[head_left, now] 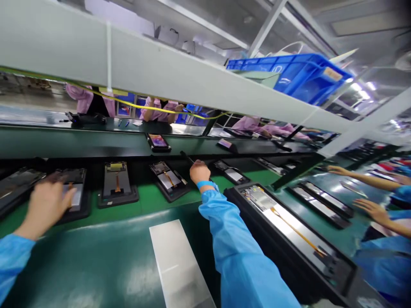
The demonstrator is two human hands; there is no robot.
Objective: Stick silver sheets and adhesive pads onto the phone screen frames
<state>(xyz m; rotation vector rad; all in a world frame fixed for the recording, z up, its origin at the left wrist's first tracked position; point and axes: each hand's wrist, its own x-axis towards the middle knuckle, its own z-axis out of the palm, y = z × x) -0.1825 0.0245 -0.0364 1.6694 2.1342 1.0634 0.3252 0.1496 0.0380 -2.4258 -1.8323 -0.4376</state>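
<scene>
My left hand (48, 203), slightly blurred, reaches over an opened phone-like device in a black tray (84, 201); its thumb stands apart from the fingers, and I see nothing held. My right hand (199, 172) is closed around a slim dark pen-like tool (186, 157) that points up and left. Below that hand lies another opened device (167, 177) in its black holder, with an orange flex cable. A similar device (117, 182) sits between my hands. Close to my right forearm is a large black tray (292, 235) with an opened device and a long orange ribbon cable.
A bare metallic plate (180, 265) lies on the green bench (96, 261) in front. Devices with lit screens (158, 141) stand on the ledge behind. Overhead runs a white beam (160, 64), with a blue crate (289, 77) above. A co-worker's hands (372, 209) are at right.
</scene>
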